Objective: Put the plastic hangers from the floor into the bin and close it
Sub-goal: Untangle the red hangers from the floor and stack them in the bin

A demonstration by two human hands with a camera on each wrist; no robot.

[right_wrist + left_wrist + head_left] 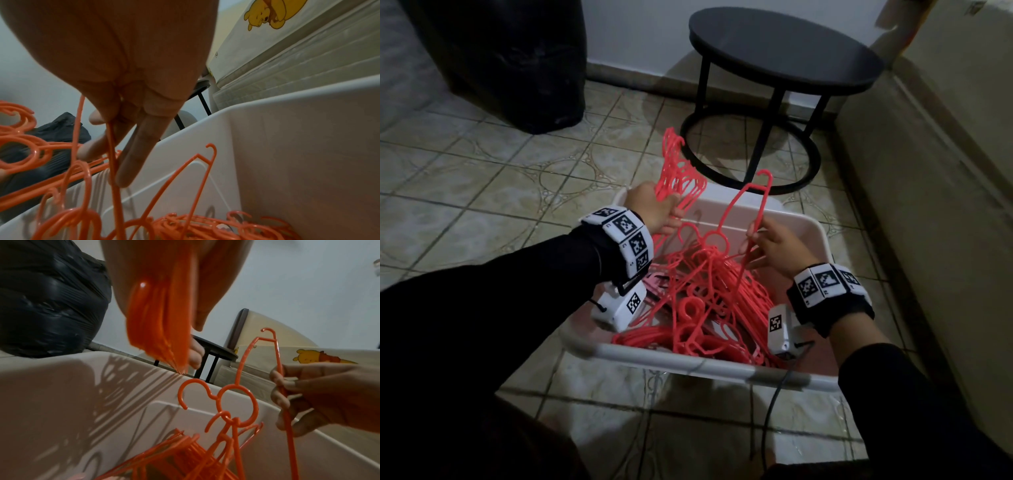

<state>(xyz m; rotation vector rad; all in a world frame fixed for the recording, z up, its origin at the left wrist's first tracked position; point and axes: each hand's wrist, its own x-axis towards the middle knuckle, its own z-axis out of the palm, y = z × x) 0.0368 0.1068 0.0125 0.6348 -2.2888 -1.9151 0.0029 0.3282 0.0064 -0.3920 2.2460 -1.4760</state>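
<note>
We're mid-loading: our left hand (654,209) grips a bundle of hangers (681,178) over the bin (822,236), our right hand (777,246) pinches one hanger (750,219), and next both probably need lowering and untangling.

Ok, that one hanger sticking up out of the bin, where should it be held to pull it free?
Grip the single hanger by its straight side bar, from the right, where the right hand pinches it. Its hook end sits tangled in the pile, so lift upward.
</note>
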